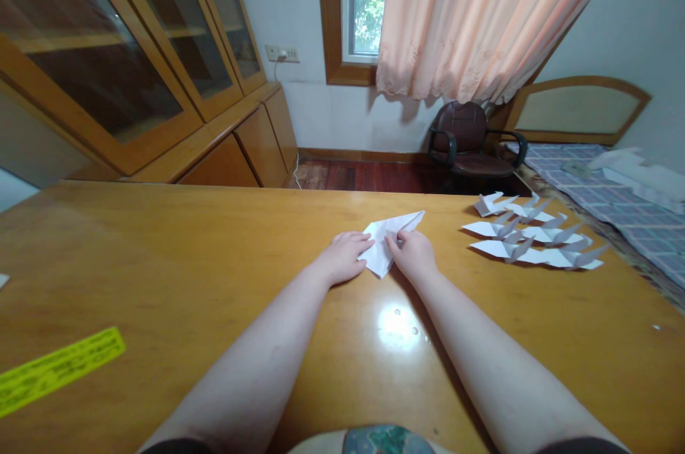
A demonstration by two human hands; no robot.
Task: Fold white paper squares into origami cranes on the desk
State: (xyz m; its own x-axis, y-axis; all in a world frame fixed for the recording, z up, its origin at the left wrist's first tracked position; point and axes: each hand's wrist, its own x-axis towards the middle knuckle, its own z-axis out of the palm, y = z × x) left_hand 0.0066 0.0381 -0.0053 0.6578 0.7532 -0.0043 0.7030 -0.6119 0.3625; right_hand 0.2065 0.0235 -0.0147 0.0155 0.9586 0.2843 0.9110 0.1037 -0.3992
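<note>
A partly folded sheet of white paper (379, 252) lies on the wooden table, its long point aimed up and to the right. My left hand (345, 256) rests on the paper's left edge with the fingers stretched out flat. At the right side, my right hand (413, 253) has thumb and fingers closed on a flap of the folded paper; part of that flap is hidden by the hand. To the right stand several finished white paper cranes (503, 247), set in close rows.
The glossy wooden table (214, 247) bears a yellow printed strip (61, 368) at the left front. A white scrap (656, 327) lies near its right edge. Beyond are a glass-door cabinet (208, 104), a dark office chair (471, 143) and a bed (615, 190).
</note>
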